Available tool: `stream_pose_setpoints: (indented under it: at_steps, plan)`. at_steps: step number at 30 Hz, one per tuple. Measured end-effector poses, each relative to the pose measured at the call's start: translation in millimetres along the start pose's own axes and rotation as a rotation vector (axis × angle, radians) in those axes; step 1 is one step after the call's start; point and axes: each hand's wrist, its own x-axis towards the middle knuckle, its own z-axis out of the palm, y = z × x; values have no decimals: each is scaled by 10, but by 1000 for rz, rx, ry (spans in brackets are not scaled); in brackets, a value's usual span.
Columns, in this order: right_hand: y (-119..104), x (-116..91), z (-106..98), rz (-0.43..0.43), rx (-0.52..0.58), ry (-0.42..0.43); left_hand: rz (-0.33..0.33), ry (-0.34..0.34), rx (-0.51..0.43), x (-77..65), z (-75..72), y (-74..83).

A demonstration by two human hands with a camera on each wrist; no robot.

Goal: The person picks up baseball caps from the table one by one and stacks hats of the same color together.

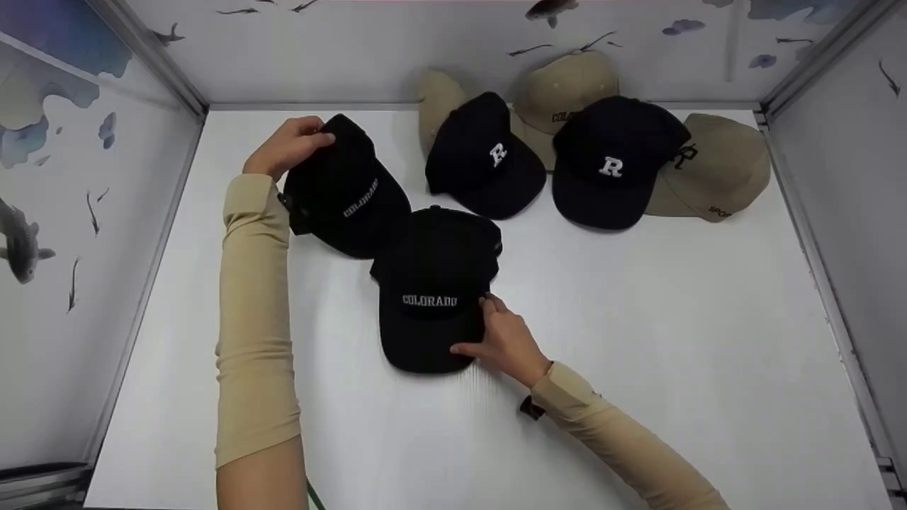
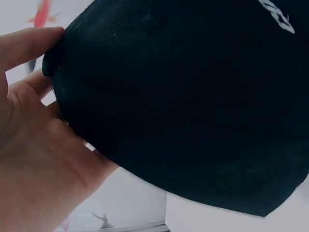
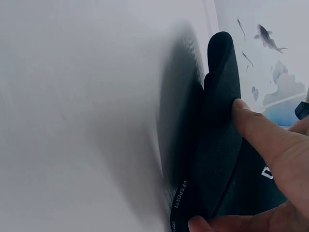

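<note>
Two black caps lettered COLORADO lie close together in the head view. My left hand (image 1: 282,149) holds the left black cap (image 1: 329,173) by its far upper edge. In the left wrist view, the thumb lies on this cap's dark fabric (image 2: 169,106), the other fingers partly hidden behind its edge. The front black cap (image 1: 434,255) has its brim toward me. My right hand (image 1: 509,341) grips it at the right side, thumb on the brim (image 3: 219,111) and fingers at the crown's lower edge. The right wrist view shows the brim tilted off the white table.
At the back of the white table (image 1: 673,340) stand two dark R caps, the left one (image 1: 471,149) and the right one (image 1: 609,142). Beige caps sit behind and beside them, including a COLORADO one (image 1: 567,85) and one at right (image 1: 730,170). Printed walls (image 1: 319,57) enclose the table.
</note>
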Motion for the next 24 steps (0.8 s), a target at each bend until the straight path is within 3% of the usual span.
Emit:
stream_pose_setpoints:
  at_steps: [10, 24]
  plan:
    - [7, -16, 12, 40, 46, 4, -19, -22, 13, -191, -186, 106]
    - [95, -53, 15, 36, 62, 31, -47, -62, 47, -435, -385, 430]
